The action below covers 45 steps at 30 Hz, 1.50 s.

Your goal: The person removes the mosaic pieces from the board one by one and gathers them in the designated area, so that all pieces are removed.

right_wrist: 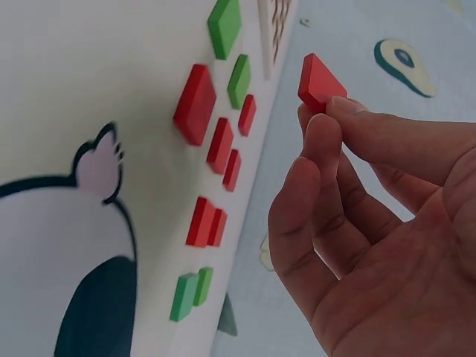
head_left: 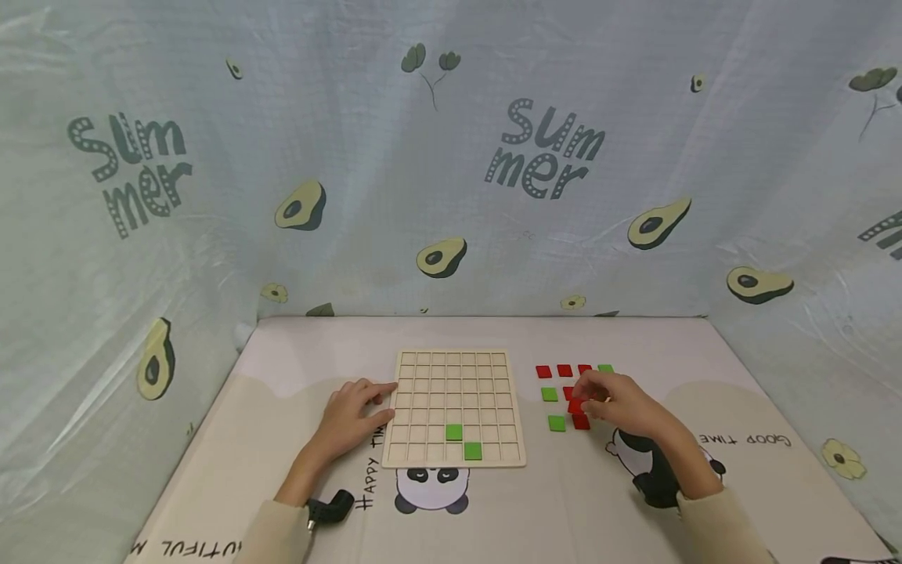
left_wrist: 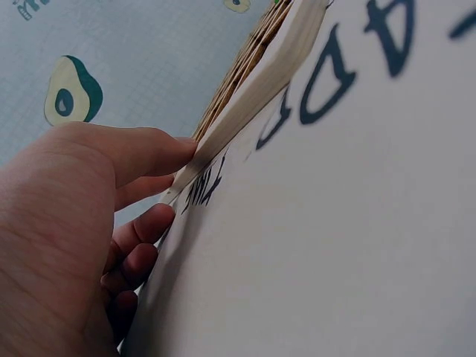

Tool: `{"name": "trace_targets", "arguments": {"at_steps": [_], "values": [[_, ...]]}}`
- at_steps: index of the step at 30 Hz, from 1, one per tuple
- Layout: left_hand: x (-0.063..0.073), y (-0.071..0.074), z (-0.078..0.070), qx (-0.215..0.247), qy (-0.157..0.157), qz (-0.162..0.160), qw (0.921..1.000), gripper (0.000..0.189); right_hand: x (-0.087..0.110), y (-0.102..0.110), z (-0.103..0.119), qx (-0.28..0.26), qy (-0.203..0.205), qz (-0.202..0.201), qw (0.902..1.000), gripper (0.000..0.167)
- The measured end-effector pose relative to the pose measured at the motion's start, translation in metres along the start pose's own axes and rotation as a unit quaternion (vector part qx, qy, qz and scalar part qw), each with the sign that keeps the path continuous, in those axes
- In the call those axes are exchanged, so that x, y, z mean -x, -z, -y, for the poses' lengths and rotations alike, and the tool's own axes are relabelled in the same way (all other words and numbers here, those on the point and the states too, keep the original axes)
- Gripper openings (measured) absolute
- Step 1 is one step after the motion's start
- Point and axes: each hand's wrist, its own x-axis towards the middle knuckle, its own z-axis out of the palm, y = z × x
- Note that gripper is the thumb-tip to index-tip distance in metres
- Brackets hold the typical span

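Note:
A pale wooden grid board [head_left: 427, 468] lies on the table with two green square tiles, one [head_left: 454, 432] in the second row from the front and another [head_left: 473, 451] in the front row. My left hand [head_left: 350, 419] rests at the board's left side, thumb and index fingertips touching its edge. In the left wrist view, the thumb [left_wrist: 152, 152] presses the edge of the board [left_wrist: 253, 97]. My right hand [head_left: 620, 403] pinches a red square tile [right_wrist: 323, 82] between thumb and fingertips, raised above the loose tiles. The hand partly covers those tiles in the head view.
Loose red tiles [head_left: 543, 371] and green tiles [head_left: 557, 423] lie in loose rows to the right of the board. The white tablecloth [head_left: 507, 517] has panda drawings and lettering. A hanging curtain [head_left: 373, 157] printed with avocados encloses the back and sides.

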Motion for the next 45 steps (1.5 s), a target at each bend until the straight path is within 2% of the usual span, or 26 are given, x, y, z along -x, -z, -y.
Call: {"name": "trace_targets", "arguments": {"at_steps": [6, 10, 17, 27, 35, 45], "values": [[0.000, 0.000, 0.000, 0.002, 0.000, 0.000, 1.0000, 0.045, 0.008, 0.003, -0.013, -0.022, -0.002, 0.010, 0.9997, 0.012], [0.000, 0.000, -0.001, 0.004, 0.000, 0.001, 1.0000, 0.045, 0.014, 0.005, -0.025, -0.018, -0.001, 0.006, 0.9998, 0.011], [0.000, 0.000, 0.000, 0.001, 0.002, 0.002, 1.0000, 0.045, 0.020, 0.008, -0.039, -0.011, -0.032, 0.010, 0.9994, 0.010], [0.000, 0.001, 0.000, 0.005, 0.000, 0.000, 1.0000, 0.045, 0.023, 0.010, -0.041, -0.007, -0.052, 0.015, 0.9985, 0.009], [0.000, 0.000, -0.001, 0.003, -0.001, 0.000, 1.0000, 0.045, 0.023, 0.005, -0.041, 0.012, -0.069, 0.007, 0.9975, 0.023], [0.000, 0.000, -0.001, 0.007, 0.004, 0.003, 1.0000, 0.045, 0.023, 0.004, -0.043, 0.018, -0.073, 0.014, 0.9971, 0.020]]}}
